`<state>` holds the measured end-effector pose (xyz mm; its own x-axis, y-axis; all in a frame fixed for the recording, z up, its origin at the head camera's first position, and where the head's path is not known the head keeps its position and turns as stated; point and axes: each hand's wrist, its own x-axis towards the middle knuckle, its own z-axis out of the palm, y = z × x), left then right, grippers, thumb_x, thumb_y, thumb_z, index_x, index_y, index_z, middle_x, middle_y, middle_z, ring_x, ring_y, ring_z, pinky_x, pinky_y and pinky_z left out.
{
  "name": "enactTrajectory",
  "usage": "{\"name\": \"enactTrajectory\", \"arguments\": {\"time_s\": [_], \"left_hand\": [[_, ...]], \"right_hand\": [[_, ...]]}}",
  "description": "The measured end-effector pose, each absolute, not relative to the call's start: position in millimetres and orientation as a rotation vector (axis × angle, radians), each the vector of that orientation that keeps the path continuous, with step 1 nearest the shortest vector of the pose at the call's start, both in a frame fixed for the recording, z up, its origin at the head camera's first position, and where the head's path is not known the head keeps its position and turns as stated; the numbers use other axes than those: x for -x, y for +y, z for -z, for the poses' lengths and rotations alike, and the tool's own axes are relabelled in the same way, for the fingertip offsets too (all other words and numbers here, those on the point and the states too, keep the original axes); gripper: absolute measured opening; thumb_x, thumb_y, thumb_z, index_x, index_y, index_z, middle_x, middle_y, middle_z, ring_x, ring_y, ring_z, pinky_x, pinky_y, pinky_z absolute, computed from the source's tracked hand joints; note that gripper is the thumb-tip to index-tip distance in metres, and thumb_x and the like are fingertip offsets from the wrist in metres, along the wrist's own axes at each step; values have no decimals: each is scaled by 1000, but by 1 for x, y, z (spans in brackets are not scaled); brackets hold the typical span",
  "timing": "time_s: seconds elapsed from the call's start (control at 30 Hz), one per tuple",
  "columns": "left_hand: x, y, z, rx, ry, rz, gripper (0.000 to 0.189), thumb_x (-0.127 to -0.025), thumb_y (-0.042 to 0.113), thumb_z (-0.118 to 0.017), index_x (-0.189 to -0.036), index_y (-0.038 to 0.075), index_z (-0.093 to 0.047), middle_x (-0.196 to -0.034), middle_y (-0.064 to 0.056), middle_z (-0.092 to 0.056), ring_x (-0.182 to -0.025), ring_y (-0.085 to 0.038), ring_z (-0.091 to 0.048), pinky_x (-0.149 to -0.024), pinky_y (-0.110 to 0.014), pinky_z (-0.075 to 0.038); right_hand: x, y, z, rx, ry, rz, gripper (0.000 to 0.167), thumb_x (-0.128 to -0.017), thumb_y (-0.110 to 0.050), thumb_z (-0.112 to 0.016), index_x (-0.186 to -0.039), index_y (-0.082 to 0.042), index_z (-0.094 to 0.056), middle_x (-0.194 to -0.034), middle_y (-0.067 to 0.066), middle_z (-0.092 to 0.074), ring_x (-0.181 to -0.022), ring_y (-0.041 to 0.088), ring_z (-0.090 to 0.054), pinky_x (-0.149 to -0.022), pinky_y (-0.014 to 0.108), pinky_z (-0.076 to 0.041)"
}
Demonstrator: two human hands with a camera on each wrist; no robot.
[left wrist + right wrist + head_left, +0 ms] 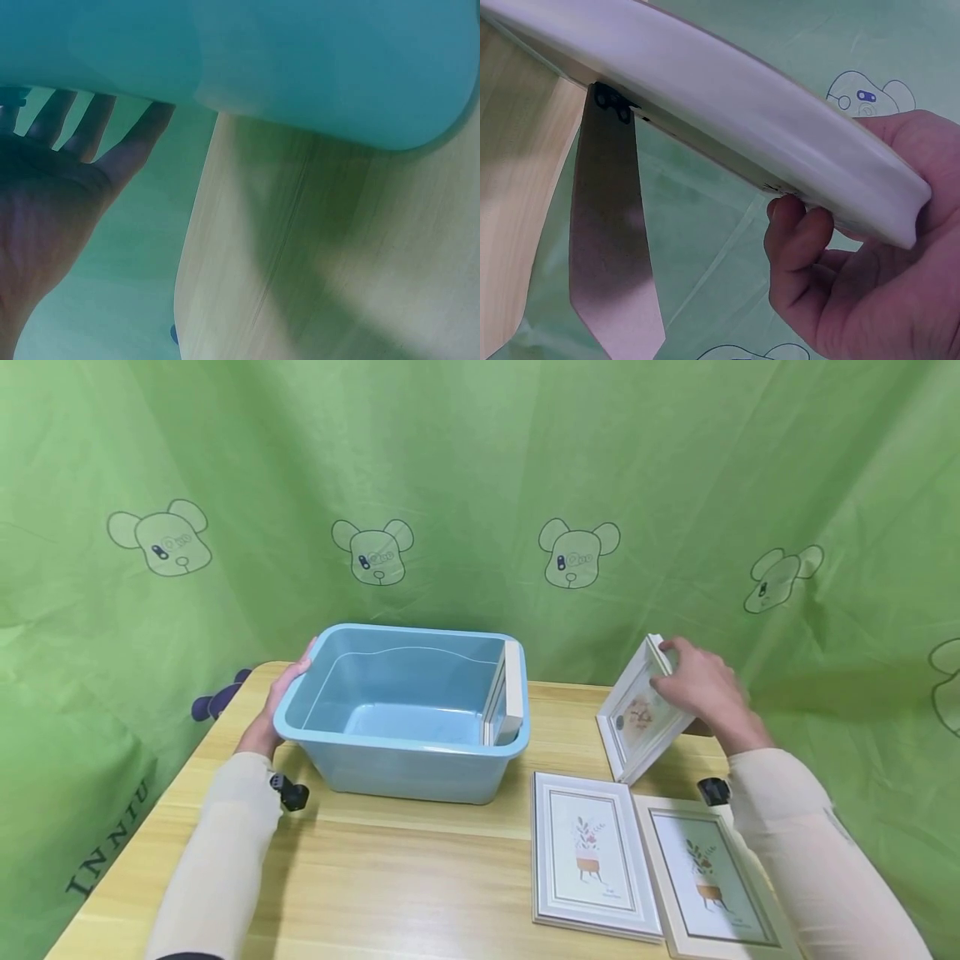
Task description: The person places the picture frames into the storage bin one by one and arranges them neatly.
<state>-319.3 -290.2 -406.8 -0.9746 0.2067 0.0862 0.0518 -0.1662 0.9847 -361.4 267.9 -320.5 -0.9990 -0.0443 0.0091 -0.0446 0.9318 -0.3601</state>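
A light-blue plastic tub (405, 772) stands on the wooden table. My left hand (279, 697) rests against its left side near the rim; in the left wrist view its fingers (139, 142) reach straight to the tub wall. One cream picture frame (513, 689) stands on edge inside, against the right wall. My right hand (701, 685) grips the upper edge of a white picture frame (637, 714), tilted with a lower corner at the table. From its back hangs a stand leg (615, 225), seen in the right wrist view.
Two more frames lie face up at the front right: a white frame (592, 856) and, beside it, a cream frame (712, 881), both with plant prints. A green curtain (465, 460) with bear heads hangs behind the wooden table (390, 885). Its left edge shows near my left arm.
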Motion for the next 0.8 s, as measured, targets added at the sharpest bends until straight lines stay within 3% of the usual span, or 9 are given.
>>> {"name": "enactTrajectory", "arguments": {"time_s": [0.23,0.8], "left_hand": [[320,-289,405,-288,1915,-2330,55,-105,25,-14,-155,19,8,-163,7,16,-150,-15,18,-123,-39,13],[318,-290,404,-300,1902,-2352,54,-105,23,-11,-155,17,10,-162,5,17,-149,-15,20,-122,-39,14]], "right_hand": [[370,269,323,-56,-3104,-670,75,-89,-21,-55,-153,-8,-20,-115,34,-47,-74,36,-61,-47,33,-55],[370,257,313,-133,-3082,-696,70,-92,-18,-55,-153,-13,-21,-113,32,-49,-72,34,-61,-46,32,-55]]}}
